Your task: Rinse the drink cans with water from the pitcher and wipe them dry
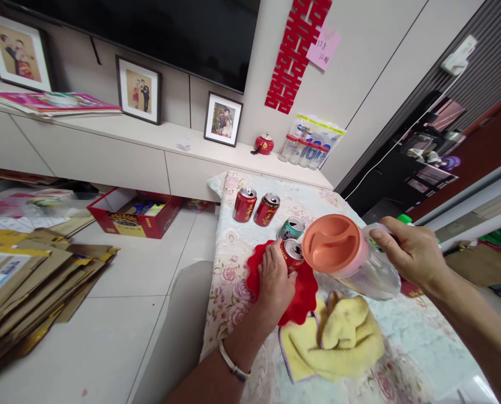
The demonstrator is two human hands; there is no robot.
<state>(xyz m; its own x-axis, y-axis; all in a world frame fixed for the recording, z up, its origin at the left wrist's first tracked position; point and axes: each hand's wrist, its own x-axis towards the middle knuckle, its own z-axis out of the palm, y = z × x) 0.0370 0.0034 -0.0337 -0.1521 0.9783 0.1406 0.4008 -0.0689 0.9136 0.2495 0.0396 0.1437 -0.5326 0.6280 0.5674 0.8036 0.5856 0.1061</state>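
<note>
My left hand (275, 280) is wrapped round a red can (293, 252) over a red scalloped plate (304, 297). My right hand (405, 247) grips the handle of a clear pitcher (372, 272) with an orange lid (332, 244). The pitcher is tilted, its lid end towards the can. Just behind the held can stands a green can (291, 228). Two more red cans, one (245, 205) at the left and one (267, 210) beside it, stand upright farther back. A crumpled yellow cloth (338, 342) lies in front of the pitcher.
A flowered tablecloth (229, 247) covers the table. Behind it, a low white cabinet (187, 168) carries framed photos, a red pot (264, 145) and red-lidded jars (303, 152). Flattened cardboard (35, 280) and a red box (134, 216) lie on the floor at left.
</note>
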